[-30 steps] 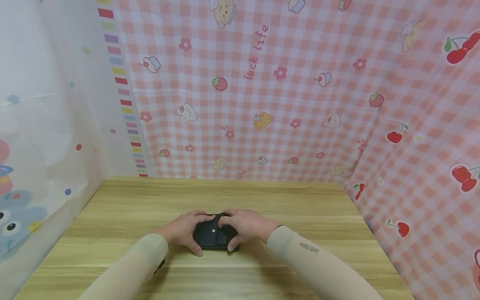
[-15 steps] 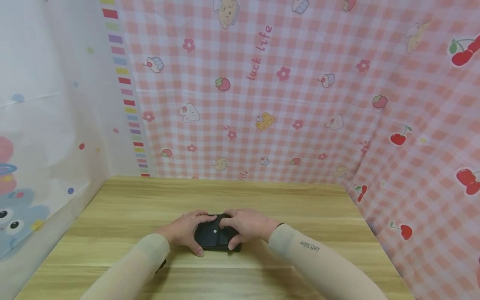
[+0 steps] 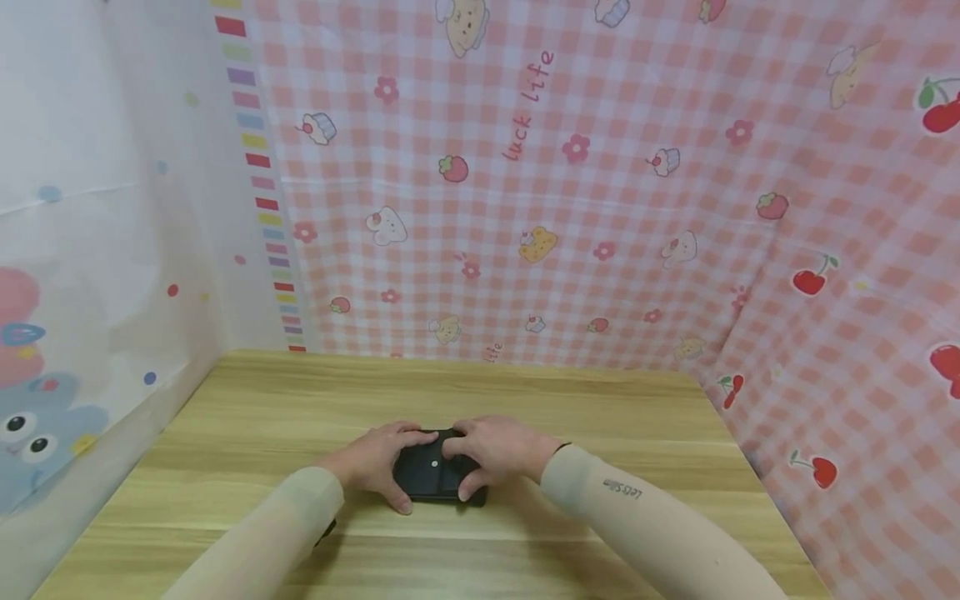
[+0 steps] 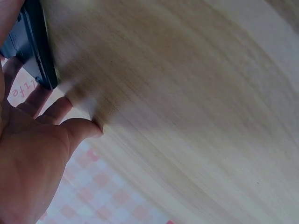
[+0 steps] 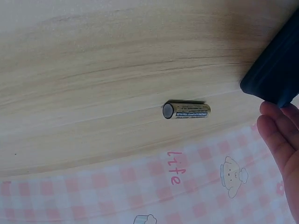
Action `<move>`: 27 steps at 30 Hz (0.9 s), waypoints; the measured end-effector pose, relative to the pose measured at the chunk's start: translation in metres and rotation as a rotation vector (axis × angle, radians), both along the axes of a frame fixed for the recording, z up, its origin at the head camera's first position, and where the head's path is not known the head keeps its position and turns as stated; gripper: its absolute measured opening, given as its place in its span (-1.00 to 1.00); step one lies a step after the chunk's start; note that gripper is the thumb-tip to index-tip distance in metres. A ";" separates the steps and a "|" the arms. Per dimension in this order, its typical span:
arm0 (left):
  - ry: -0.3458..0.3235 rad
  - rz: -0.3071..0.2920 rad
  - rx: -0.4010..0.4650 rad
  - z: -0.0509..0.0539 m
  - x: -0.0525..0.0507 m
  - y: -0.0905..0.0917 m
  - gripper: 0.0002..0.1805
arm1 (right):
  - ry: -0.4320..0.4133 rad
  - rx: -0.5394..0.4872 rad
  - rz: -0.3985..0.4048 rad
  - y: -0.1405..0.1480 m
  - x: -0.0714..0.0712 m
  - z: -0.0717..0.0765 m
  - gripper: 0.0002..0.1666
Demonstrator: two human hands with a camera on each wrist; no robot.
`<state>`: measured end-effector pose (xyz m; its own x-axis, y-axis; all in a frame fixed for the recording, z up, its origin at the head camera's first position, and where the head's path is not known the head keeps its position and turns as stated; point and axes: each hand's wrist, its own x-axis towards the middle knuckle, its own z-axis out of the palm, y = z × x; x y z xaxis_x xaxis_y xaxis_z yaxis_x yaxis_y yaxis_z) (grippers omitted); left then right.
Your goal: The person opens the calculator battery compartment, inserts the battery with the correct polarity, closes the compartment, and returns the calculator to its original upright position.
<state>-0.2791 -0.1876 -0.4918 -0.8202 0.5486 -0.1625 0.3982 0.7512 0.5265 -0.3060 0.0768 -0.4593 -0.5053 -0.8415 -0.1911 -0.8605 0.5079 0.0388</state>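
A flat black object [image 3: 417,473] with a small pale dot and a seam across its top lies on the table between both hands; its exact kind is unclear. My left hand [image 3: 377,463] holds its left end, thumb at the near edge and fingers at the far edge. On its right end, my right hand [image 3: 504,452] grips with the thumb near and the index finger bent over the top. In the left wrist view the black object [image 4: 35,44] shows a hard, thin side. A gold battery [image 5: 188,110] lies apart from the right hand in the right wrist view.
The wood-grain table [image 3: 360,550] carries everything. Behind it hangs a pink checked cloth [image 3: 487,208], which also covers the right side. A white printed sheet [image 3: 97,250] hangs on the left.
The head view has turned slightly, so the whole scene sits a little further right. Both hands keep their hold on the black object, with hardly any other movement.
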 end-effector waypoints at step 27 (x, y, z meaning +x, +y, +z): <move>0.002 -0.018 0.010 0.004 0.001 0.000 0.25 | 0.009 -0.003 -0.029 -0.001 0.002 -0.001 -0.25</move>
